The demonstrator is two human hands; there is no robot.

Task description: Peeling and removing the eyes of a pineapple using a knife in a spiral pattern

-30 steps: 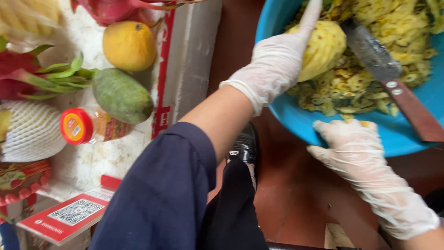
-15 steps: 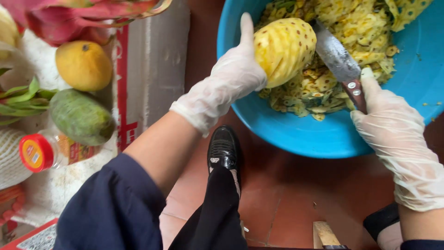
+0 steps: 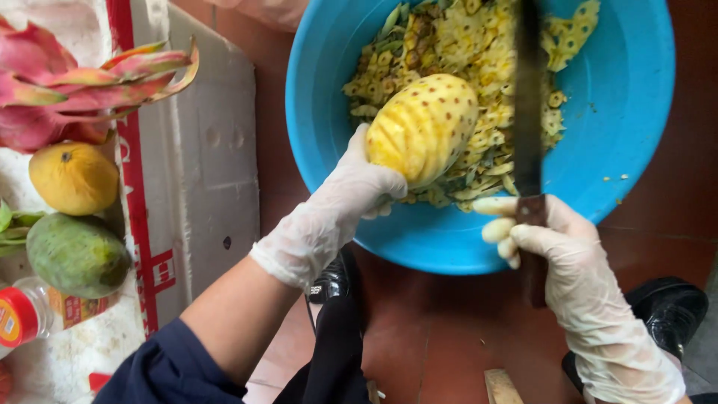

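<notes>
A peeled yellow pineapple [image 3: 423,127] is held over a blue plastic basin [image 3: 621,105] by my left hand [image 3: 340,206], gloved in thin clear plastic and gripping the fruit's lower end. My right hand [image 3: 557,247], gloved the same way, grips the dark handle of a long knife [image 3: 528,112]. The blade points up and away, to the right of the pineapple and apart from it. Pineapple peelings and trimmed eyes [image 3: 479,45] fill the bottom of the basin.
A white foam box [image 3: 202,150] stands at left with a pink dragon fruit [image 3: 52,90], a yellow mango [image 3: 73,178], a green mango [image 3: 75,254] and a red-capped bottle [image 3: 22,318]. Black shoes [image 3: 669,310] rest on the reddish floor [image 3: 449,329].
My right hand took up the knife and raised it upright beside the pineapple. My left hand turned the fruit and lowered its grip. The camera view shifted right and closer.
</notes>
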